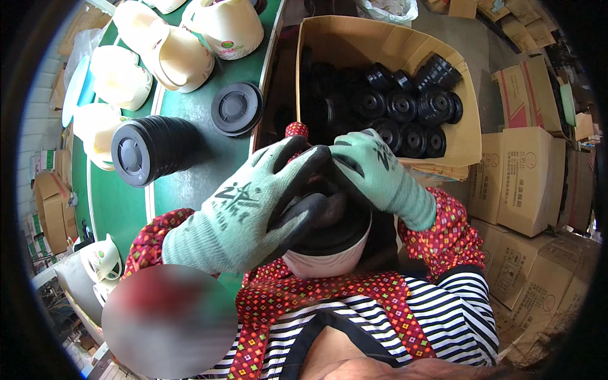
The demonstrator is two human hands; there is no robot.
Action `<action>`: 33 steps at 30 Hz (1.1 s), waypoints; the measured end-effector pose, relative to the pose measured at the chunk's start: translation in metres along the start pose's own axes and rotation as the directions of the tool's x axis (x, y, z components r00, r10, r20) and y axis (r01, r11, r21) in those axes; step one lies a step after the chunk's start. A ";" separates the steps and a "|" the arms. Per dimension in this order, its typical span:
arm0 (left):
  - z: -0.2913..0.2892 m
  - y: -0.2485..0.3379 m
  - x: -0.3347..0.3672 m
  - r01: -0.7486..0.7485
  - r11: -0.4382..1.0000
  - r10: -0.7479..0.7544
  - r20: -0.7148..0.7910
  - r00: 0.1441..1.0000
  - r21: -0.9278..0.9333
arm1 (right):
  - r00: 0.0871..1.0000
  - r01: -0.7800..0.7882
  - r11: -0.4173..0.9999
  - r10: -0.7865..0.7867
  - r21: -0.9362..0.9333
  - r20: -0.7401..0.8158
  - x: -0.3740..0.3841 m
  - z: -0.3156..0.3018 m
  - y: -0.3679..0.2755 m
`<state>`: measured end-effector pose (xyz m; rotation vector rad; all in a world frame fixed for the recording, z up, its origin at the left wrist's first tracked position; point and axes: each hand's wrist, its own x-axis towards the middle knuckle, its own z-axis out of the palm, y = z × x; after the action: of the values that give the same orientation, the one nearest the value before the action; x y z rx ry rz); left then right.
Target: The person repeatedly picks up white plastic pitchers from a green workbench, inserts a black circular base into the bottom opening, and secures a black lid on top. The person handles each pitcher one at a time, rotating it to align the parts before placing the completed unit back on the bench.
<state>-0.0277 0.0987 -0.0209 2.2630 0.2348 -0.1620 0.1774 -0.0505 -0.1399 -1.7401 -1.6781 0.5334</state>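
A pale vacuum-jug body (pixel 329 261) rests against my lap, with a round black part (pixel 339 231) at its upturned end. My left hand (pixel 259 202), in a green glove with dark fingertips, is closed around the black part, its thumb lying across it. On the far right side of the same part, my gloved right hand (pixel 377 171) curls its fingers inward. My hands hide much of that part. Red patterned cloth (pixel 297 130) shows just beyond my left fingers. To the left, a stack of black discs (pixel 155 151) lies on its side on the green table (pixel 190 158).
More black discs (pixel 236 107) lie flat by the table edge. Several cream jug bodies (pixel 120 77) stand at the far left. An open carton (pixel 380 35) of black round parts sits ahead on the right. Closed cartons (pixel 516 180) are stacked at right.
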 end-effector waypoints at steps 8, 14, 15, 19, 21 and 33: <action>0.014 0.009 0.014 0.023 0.994 -0.034 -0.103 0.994 -0.104 | 0.986 0.127 0.992 -0.129 -0.021 -0.110 -0.012 0.017 0.007; 0.042 -0.134 0.022 -0.087 0.992 0.094 -0.075 0.993 0.087 | 0.998 -0.032 0.928 0.051 -0.371 0.040 -0.023 -0.018 -0.066; 0.053 -0.158 0.027 -0.235 0.953 0.256 -0.093 0.962 0.189 | 0.998 -0.030 0.913 0.052 -0.406 0.044 -0.024 -0.020 -0.072; 0.066 -0.176 0.063 -0.423 0.869 0.458 -0.094 0.884 0.256 | 0.974 -0.005 0.860 0.119 -0.511 0.192 -0.020 -0.031 -0.096; 0.075 -0.183 0.075 -0.229 0.965 0.229 -0.018 0.973 -0.131 | 0.959 0.013 0.812 0.156 -0.583 0.239 -0.016 -0.031 -0.103; 0.073 -0.182 0.059 -0.225 0.974 0.197 -0.476 0.857 -0.001 | 0.988 0.071 0.851 0.012 -0.521 0.154 -0.004 -0.031 -0.113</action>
<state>-0.0134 0.1647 -0.2143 2.2205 0.2388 0.5188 0.1173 -0.0640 -0.0400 -2.0878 -2.1005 0.1960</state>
